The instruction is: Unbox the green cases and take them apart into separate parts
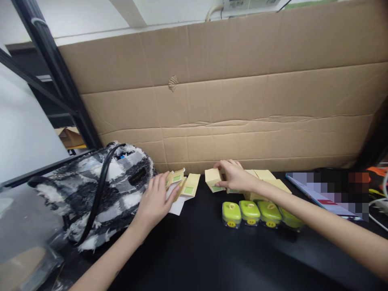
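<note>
On the left, my left hand [157,196] is closed around some flat pale-yellow cartons [177,178] that have green label patches. Beside them another flat yellow carton [190,188] leans over a white sheet [177,207]. My right hand [233,176] pinches a small pale-yellow box [213,178] at the left end of a group of similar boxes [266,176], partly hidden by my hand and forearm. In front of that group stands a row of several small clear containers with green lids [249,210], each with a little loop on top. My right forearm covers part of the rightmost one.
A shaggy black, grey and white bag [121,190] with a black strap lies at the left of the black table [188,258]. Tall cardboard [212,101] stands along the back. A flat, partly blurred printed item [327,198] and white cables [377,218] lie at right.
</note>
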A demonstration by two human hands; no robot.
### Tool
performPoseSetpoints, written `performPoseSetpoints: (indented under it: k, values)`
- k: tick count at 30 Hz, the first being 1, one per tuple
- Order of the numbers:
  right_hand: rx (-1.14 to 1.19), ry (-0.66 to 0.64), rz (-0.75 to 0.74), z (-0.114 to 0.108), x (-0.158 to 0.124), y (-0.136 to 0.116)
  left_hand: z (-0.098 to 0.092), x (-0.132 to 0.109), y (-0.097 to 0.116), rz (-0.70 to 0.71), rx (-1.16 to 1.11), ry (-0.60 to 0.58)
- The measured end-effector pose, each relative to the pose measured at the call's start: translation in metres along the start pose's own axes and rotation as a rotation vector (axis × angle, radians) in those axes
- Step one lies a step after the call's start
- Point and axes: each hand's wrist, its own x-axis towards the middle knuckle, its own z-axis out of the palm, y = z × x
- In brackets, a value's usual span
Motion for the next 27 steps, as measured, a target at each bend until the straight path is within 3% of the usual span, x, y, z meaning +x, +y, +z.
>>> performPoseSetpoints:
  k: [4,7,10,12,14,17,19,22,27]
  values:
    - [0.184,0.132,0.032,-0.017,-0.024,-0.025,-0.013,-0.012,0.031,0.164,-0.068,0.088]
    - [0.306,0.166,0.045,-0.030,-0.059,-0.046,-0.021,-0.028,0.052,0.220,-0.225,0.064]
    - [0.496,0.089,0.093,-0.029,-0.103,-0.061,-0.018,-0.046,0.066,0.181,-0.582,-0.174]
    - [0.693,-0.032,0.148,-0.018,-0.128,-0.066,-0.009,-0.056,0.072,0.161,-0.822,-0.386]
    - [0.860,-0.088,0.166,-0.002,-0.145,-0.067,0.003,-0.063,0.077,0.155,-1.005,-0.525]
    - [1.013,-0.052,0.190,0.018,-0.157,-0.064,0.015,-0.068,0.083,0.108,-1.126,-0.596]
    - [1.061,-0.100,0.226,0.024,-0.159,-0.062,0.015,-0.067,0.086,0.059,-1.156,-0.622]
    - [1.080,-0.158,0.275,0.023,-0.158,-0.061,0.008,-0.063,0.090,-0.008,-1.218,-0.715]
    - [1.025,-0.062,0.241,0.019,-0.159,-0.068,0.000,-0.059,0.094,-0.051,-1.274,-0.756]
